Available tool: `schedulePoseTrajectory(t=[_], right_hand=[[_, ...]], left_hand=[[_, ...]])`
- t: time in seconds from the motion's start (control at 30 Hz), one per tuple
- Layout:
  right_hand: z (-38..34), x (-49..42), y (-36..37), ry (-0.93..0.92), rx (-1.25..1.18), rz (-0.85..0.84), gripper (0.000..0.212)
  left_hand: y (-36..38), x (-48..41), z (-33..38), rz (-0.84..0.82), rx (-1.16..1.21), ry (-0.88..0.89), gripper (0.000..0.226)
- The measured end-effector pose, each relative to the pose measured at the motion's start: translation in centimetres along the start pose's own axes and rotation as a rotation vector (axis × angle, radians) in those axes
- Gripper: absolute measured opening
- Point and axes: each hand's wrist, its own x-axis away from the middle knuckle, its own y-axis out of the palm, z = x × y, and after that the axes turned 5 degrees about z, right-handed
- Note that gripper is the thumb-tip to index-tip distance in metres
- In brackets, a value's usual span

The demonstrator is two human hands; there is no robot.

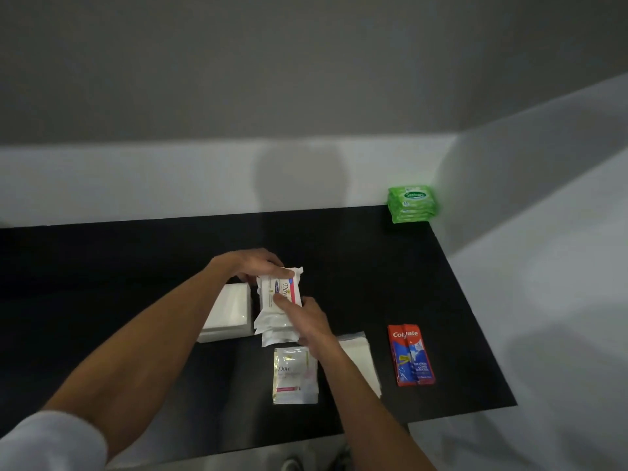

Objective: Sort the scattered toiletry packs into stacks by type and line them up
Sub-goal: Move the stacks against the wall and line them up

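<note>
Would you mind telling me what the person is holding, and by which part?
A Dove pack, atop its stack: the left hand has its grip on the far end, the right hand on the near end.

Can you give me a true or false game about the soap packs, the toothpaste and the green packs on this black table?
1. The left hand and the right hand both hold the white Dove packs. True.
2. The green packs sit in the middle of the table. False: they are stacked in its far right corner, by the wall.
3. The red Colgate sachets lie to the right of both hands. True.
4. One hand touches the Colgate sachets. False: they lie apart, untouched.
5. The flat Dove sachets lie nearer the person than the held packs. True.
</note>
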Motion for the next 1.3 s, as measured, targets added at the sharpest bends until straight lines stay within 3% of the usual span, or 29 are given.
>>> schedulePoseTrajectory(t=[0.13,0.27,0.43,0.6,0.67,0.8,0.93,1.07,1.17,1.3], right_hand=[[0.1,-1.2,0.6,-0.003,-0.083,-0.030,0.036],[0.3,-2.1,1.1,-0.012,-0.109,0.010,0.031],[-0.5,-3.7,0.1,-0.024,-0.107,0.058,0.033],[-3.0,-5.8,-3.1,-0.025,-0.110,0.094,0.040],[-3.8,-6.9,-4.2,-0.044,-0.110,0.131,0.045],[-4.9,-7.9,-5.5,-0.089,-0.139,0.227,0.085],[-4.9,-7.0,-5.3,-0.026,-0.172,0.372,0.110],[-3.4,-6.4,-3.1,0.185,-0.427,0.375,0.081],[-2.4,-6.2,-1.2,0.199,-0.522,0.299,0.061],[-2.5,-5.9,-0.6,0.156,-0.496,0.253,0.051]], left_hand=[[0.2,-1.1,-1.1,-0.188,0.184,0.006,0.059],[-0.2,-2.1,-1.3,-0.286,0.236,-0.007,0.056],[-0.6,-3.4,-1.1,-0.275,0.318,0.014,0.058],[-0.1,-4.7,0.8,-0.151,0.424,0.048,0.061],[0.2,-5.2,2.0,-0.107,0.454,0.059,0.061],[1.0,-6.1,3.3,-0.002,0.460,0.037,0.063],[0.4,-6.3,3.4,0.017,0.341,-0.023,0.069],[0.1,-6.9,3.3,0.012,0.339,-0.056,0.067],[0.7,-6.9,3.2,-0.055,0.443,-0.045,0.058],[1.2,-6.1,3.3,-0.057,0.479,-0.047,0.055]])
